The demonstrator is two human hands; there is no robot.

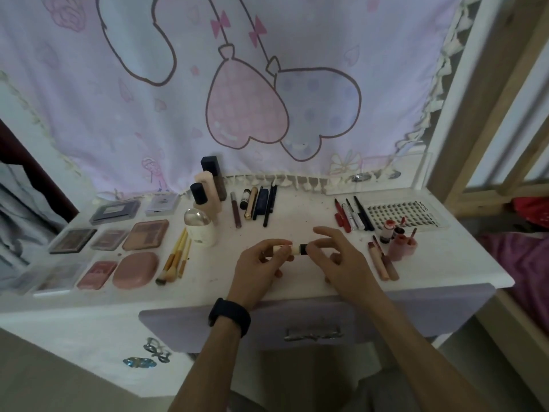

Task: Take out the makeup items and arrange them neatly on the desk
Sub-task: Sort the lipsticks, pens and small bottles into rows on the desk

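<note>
Over the middle of the white desk both hands hold a small cream tube with a black cap, lying sideways. My left hand grips its cream body. My right hand pinches the black cap end, the other fingers spread. Makeup lies in groups on the desk: palettes and compacts at the left, brushes, bottles, pencils at the back, liners and lip tubes at the right.
A lash tray lies at the back right beside a pink cup. A lilac drawer front with a metal handle sits below the desk edge. A pink curtain hangs behind. A wooden frame stands to the right.
</note>
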